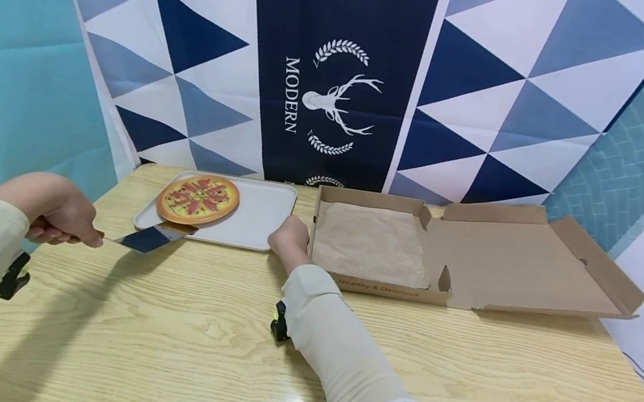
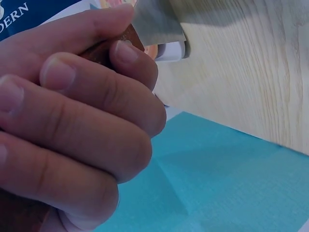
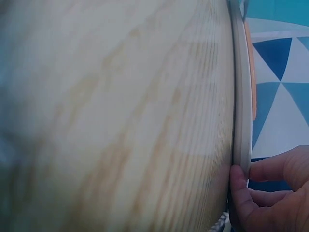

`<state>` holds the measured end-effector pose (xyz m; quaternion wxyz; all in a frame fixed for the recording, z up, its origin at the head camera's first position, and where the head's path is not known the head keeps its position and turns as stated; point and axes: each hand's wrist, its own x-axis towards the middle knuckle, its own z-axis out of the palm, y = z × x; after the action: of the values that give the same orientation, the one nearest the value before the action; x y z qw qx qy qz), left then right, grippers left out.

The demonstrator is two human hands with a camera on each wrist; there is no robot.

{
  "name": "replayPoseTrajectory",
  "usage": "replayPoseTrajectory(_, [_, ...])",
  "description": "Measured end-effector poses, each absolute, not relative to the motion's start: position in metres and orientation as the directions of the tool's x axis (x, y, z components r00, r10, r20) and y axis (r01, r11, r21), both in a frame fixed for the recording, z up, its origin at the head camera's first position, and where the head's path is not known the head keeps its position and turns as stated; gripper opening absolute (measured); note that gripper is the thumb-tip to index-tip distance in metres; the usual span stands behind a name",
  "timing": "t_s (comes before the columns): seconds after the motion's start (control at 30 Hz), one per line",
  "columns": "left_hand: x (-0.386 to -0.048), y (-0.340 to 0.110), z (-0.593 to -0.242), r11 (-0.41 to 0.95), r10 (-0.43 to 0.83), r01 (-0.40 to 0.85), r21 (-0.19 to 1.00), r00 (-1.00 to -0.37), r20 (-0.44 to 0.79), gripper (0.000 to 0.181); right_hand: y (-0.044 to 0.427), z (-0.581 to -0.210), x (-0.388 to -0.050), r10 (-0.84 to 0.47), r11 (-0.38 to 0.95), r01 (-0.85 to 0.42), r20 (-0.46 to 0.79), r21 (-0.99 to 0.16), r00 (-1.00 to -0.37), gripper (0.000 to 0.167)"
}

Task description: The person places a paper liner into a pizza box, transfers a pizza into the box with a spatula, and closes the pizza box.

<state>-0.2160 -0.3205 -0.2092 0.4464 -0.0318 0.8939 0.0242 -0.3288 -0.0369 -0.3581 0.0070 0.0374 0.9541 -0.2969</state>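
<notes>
My left hand (image 1: 64,211) grips the handle of a pizza spatula (image 1: 148,239) with a flat metal blade. In the left wrist view, the fingers wrap around its brown handle (image 2: 131,37). The blade's front edge reaches over the near rim of a white tray (image 1: 264,209) and meets the near edge of a pizza (image 1: 199,198); whether it lies under the pizza is hard to tell. The pizza rests on the tray's left part. At the tray's near right corner is my right hand (image 1: 289,237); the right wrist view shows thumb and fingers pinching the tray's rim (image 3: 241,96).
Just right of the tray stands an open cardboard pizza box (image 1: 378,288), lined with brown paper (image 1: 371,242). Its lid (image 1: 503,258) is folded out to the right. All of it sits on a wooden table (image 1: 199,336), with patterned cloth (image 1: 191,26) hanging behind.
</notes>
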Motion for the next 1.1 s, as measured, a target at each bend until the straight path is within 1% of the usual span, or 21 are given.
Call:
replayPoseTrajectory(0.23, [-0.2186, -0.3208, -0.2093, 0.998, -0.044, -0.069, -0.003, -0.599, -0.800, 0.045, -0.0369, -0.3561, -0.3264, 0.065, 0.812, 0.083, -0.052, -0.578, -0.997, 0.020])
replayPoseTrajectory(0.47, [-0.2200, -0.3188, -0.2112, 0.995, -0.054, -0.100, 0.008, -0.602, -0.797, 0.045, -0.0368, -0.3555, -0.3254, 0.066, 0.805, 0.088, -0.058, -0.586, -0.996, 0.021])
replayPoseTrajectory(0.87, [-0.2225, -0.3156, -0.2153, 0.995, -0.051, -0.102, 0.012, -0.591, -0.805, 0.047, -0.0371, -0.3576, -0.3254, 0.057, 0.816, 0.064, -0.030, -0.575, -0.998, 0.020])
replayPoseTrajectory(1.1, [-0.2259, -0.3121, -0.2188, 0.989, -0.062, -0.145, 0.030, -0.587, -0.807, 0.047, -0.0365, -0.3563, -0.3234, 0.056, 0.810, 0.062, -0.028, -0.582, -0.998, 0.021])
